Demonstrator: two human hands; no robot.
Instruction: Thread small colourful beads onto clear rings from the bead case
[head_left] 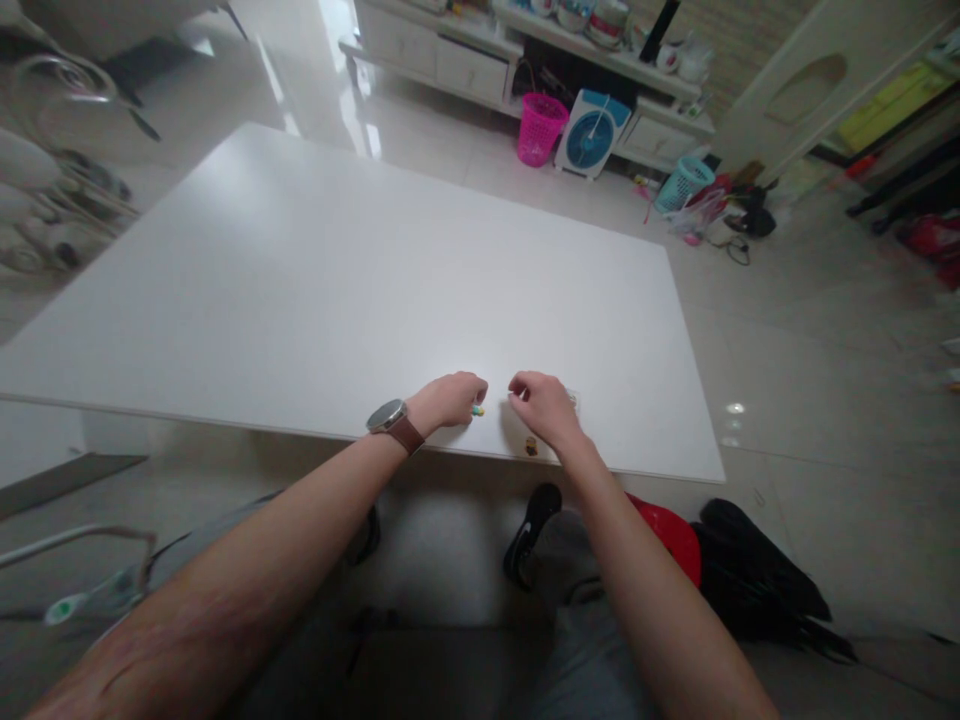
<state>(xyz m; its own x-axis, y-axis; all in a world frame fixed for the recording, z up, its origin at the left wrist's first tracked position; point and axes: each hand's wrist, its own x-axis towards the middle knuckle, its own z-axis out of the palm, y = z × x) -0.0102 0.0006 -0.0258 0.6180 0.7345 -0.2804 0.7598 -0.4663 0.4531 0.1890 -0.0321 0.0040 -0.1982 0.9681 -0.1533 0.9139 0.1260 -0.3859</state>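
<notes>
My left hand (459, 397), with a watch on its wrist, is over the near part of the white table (420, 270). A small green and yellow item (478, 410) shows at its fingertips, and the fingers are closed on it. To its right my right hand (538, 400) has its thumb and index finger curled toward each other; whether they hold anything is too small to tell. Below that hand, a small brown and gold object (531, 446) lies near the table's front edge. A pale, partly hidden item (574, 400) sits just right of my right hand.
Beyond the table stand a pink basket (541, 128), a blue and white fan (592, 134) and a light blue basket (684, 183) by a low white cabinet (472, 72). A red and black bundle (675, 540) lies below the table's right front edge.
</notes>
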